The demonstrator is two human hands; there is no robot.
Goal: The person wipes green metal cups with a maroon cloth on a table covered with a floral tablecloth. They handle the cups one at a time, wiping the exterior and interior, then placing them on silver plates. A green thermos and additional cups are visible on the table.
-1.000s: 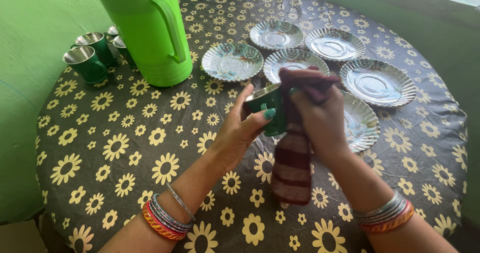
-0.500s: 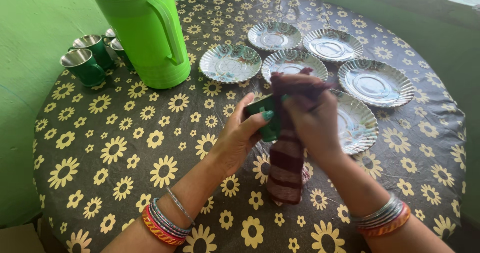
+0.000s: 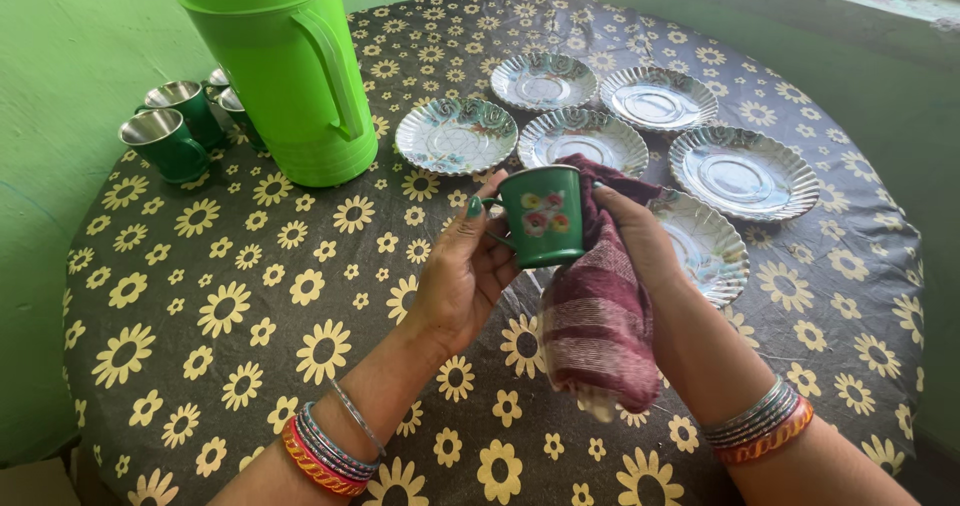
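Left hand (image 3: 460,271) grips one green cup (image 3: 542,216); six plates (image 3: 742,173), perhaps three mugs (image 3: 165,143).

A home dining corner is suggested by green walls (image 3: 60,56), a flower-patterned tablecloth (image 3: 250,296), steel saucers (image 3: 742,173) and a plastic jug (image 3: 280,66).

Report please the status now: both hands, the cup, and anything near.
Left hand grips small green flower-printed cup, upright. Right hand presses maroon striped cloth on cup's side. Fluted silver plates close behind; tall green plastic jug farther left.
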